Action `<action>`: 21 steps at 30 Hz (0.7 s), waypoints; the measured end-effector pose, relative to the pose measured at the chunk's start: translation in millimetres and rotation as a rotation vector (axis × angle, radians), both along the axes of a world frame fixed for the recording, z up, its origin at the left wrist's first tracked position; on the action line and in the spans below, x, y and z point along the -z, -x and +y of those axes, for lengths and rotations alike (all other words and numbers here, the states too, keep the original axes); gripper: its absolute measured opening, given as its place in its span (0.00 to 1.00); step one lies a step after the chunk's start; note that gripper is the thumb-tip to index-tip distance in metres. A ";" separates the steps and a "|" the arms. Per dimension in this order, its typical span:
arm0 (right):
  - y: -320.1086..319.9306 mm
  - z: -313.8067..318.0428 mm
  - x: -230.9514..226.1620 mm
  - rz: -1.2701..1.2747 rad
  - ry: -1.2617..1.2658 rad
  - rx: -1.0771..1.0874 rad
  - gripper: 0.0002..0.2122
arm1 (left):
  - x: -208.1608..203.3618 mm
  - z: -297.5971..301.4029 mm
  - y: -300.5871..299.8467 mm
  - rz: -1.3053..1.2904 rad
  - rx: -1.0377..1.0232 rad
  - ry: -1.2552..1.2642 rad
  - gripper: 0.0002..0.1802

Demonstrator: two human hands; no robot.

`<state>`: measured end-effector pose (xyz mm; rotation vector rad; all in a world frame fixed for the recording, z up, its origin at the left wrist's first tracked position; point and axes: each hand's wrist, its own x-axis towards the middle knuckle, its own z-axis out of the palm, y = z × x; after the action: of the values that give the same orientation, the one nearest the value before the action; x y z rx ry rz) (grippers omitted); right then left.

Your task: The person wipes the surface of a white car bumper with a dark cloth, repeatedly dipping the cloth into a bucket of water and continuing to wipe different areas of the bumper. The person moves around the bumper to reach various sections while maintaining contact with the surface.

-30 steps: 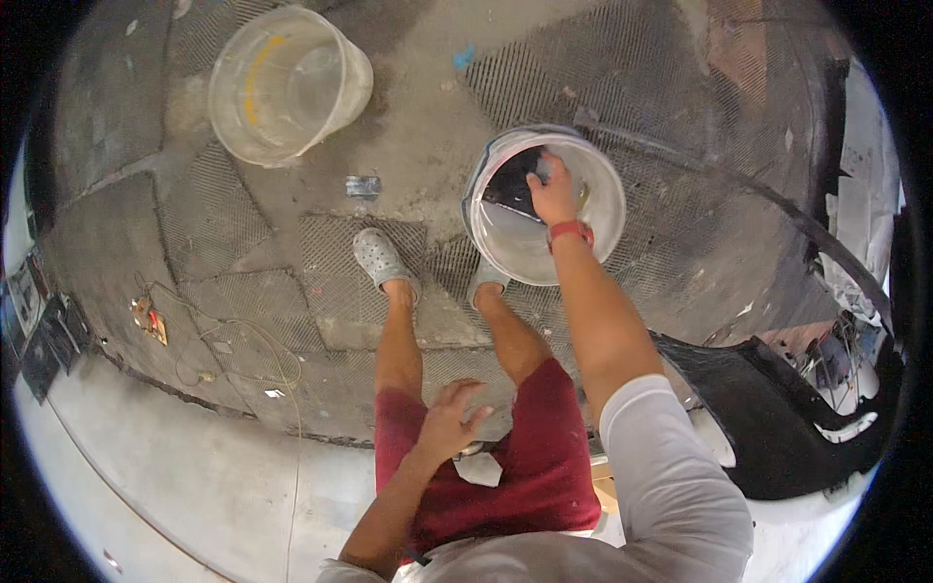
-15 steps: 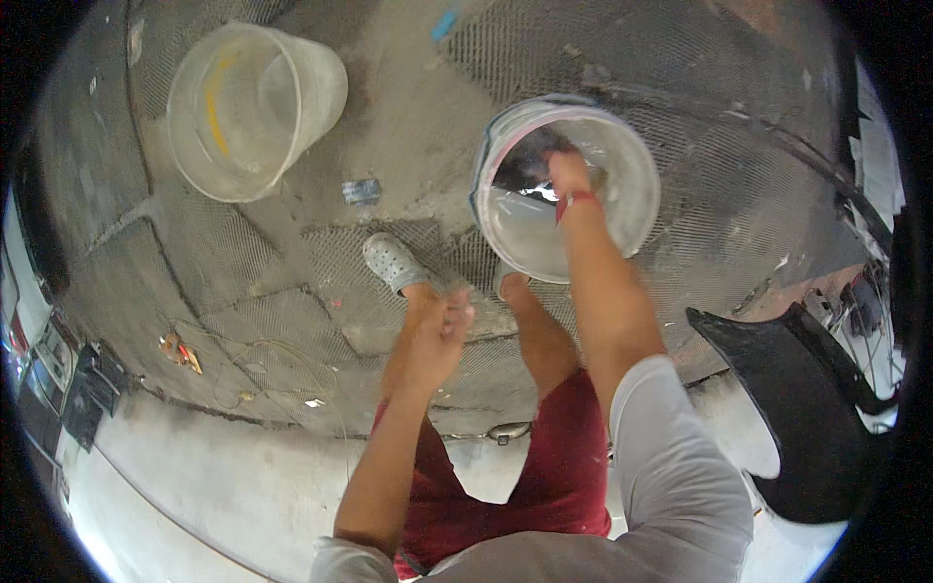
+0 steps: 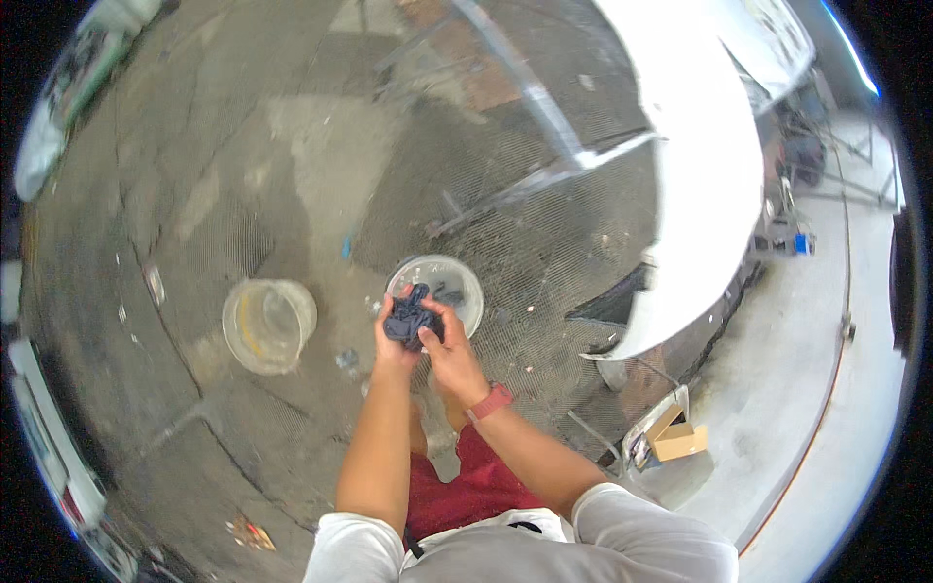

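Seen from the head camera, a small brown cardboard box (image 3: 677, 439) is lying open on the pale floor, well to the right of the white bucket (image 3: 457, 285) and slightly nearer the person; any label on it is too small to make out. A short blue strip (image 3: 345, 248) is lying on the grey concrete just to the left of that bucket and slightly beyond it. A small red and yellow scrap (image 3: 249, 531) is lying far to the lower left of the bucket, near the person's left shoulder.

Both hands are meeting just in front of the white bucket, over its near rim. The left hand (image 3: 393, 338) is curling shut around a dark blue cloth (image 3: 412, 318), and the right hand (image 3: 449, 352), wearing a red wristband (image 3: 492, 400), is clamping the same bunched cloth from the other side. The cloth is sitting between the two hands, above the bucket's edge.

A second, clear bucket (image 3: 268, 325) with a yellowish tint is standing to the left of the white one, well apart from it. A large white curved panel (image 3: 702, 185) is rising to the right of the bucket, and a long metal bar (image 3: 537, 177) is lying beyond it on the mesh-patterned ground.
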<state>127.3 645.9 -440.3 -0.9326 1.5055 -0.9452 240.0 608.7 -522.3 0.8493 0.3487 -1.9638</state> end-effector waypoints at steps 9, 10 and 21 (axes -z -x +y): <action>33.8 -44.0 -43.6 -1.234 -0.221 0.468 0.25 | -215.2 -13.8 35.8 -1.167 0.750 0.725 0.30; 47.0 -47.2 -64.8 -1.287 -0.196 0.411 0.24 | -227.3 -20.3 24.4 -1.157 0.719 0.800 0.28; 265.7 -34.6 -359.9 -1.315 0.485 0.498 0.34 | -406.9 -86.2 191.3 -1.622 0.618 1.862 0.23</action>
<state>-138.4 611.3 -80.4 -0.0602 0.3372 -1.8297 48.7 522.5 -115.4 0.7917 -2.3685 -0.6220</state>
